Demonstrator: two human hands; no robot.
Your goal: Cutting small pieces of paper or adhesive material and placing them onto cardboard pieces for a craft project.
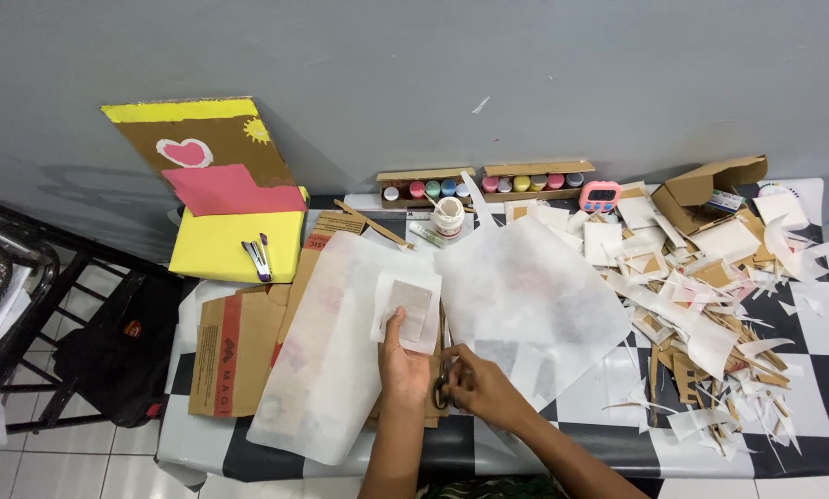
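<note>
Going left to right from where I'm watching: upper left of the frame there's a painted cardboard piece (213,176), yellow and pink with a heart on it, leaning against the wall. Below it a flattened cardboard box (239,353) lies on the table (812,370), half under a big sheet of thin white paper (331,370).

Centre of the frame is where the cutting goes on. My left hand (402,365) pinches the bottom edge of a small white paper piece (407,310) with a brownish card patch showing through it, thumb on top, fingers curled under. My right hand (482,386) is just beside it, wrapped around a pair of scissors (442,383), fingers through the handles. I can't tell if the blades are apart or together, they're mostly hidden between the hands.

Tips for doing this bit well, as I see it: keep the left hand's pinch close to the cut line so the thin paper doesn't flop, and turn the paper into the blades instead of twisting the scissors. Cut near the pivot, not the tips, or flimsy paper like this may fold instead of shearing. Keep that thumb clear too.

Further right a second white sheet (535,296), then rows of paint pots (484,185) at the wall, a glue jar (449,218), a pink timer (600,195), and a heap of offcuts (710,323) at the right.
</note>
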